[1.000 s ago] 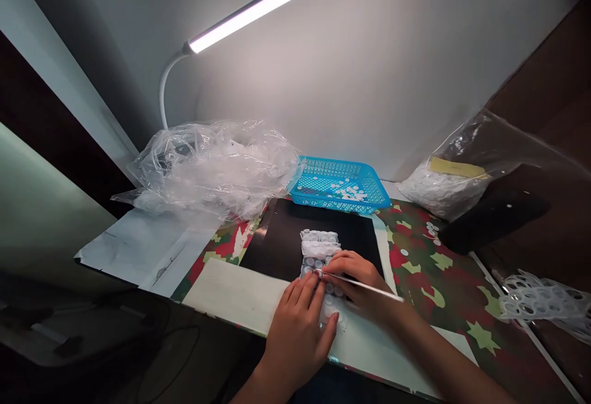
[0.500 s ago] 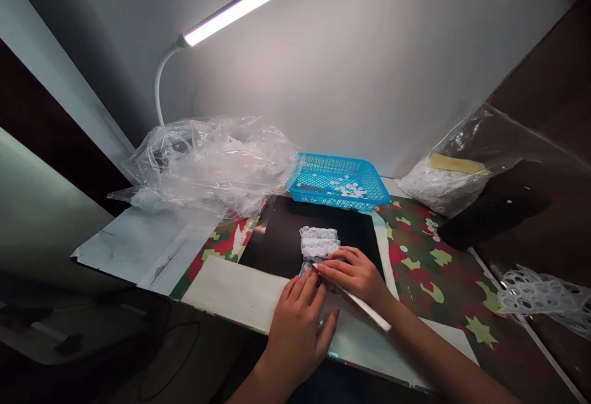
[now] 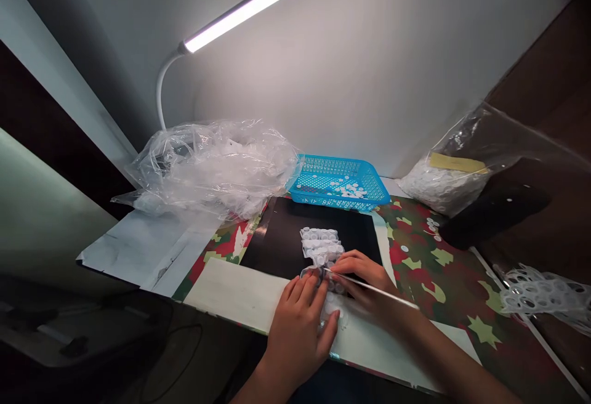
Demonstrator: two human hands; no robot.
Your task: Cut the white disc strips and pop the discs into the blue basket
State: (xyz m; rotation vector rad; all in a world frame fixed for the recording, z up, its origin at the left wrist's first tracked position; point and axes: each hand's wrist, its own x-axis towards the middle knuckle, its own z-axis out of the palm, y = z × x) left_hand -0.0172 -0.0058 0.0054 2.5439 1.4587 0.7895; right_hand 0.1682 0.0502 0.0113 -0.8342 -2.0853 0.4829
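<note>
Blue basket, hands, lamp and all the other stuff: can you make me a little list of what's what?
left hand: fingertips at the white plastic pieces
right hand: holding a thin white stick
mat: black, under the pieces
blue basket: small white discs inside
lamp: lit
left side: crumpled clear bag
right side: clear bag with yellow paper

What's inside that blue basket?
Small white round pieces lie in the blue basket, mostly toward its right side. Some overlap, so any underneath are hidden. The clear plastic bag covers a bit of its left end.
</note>
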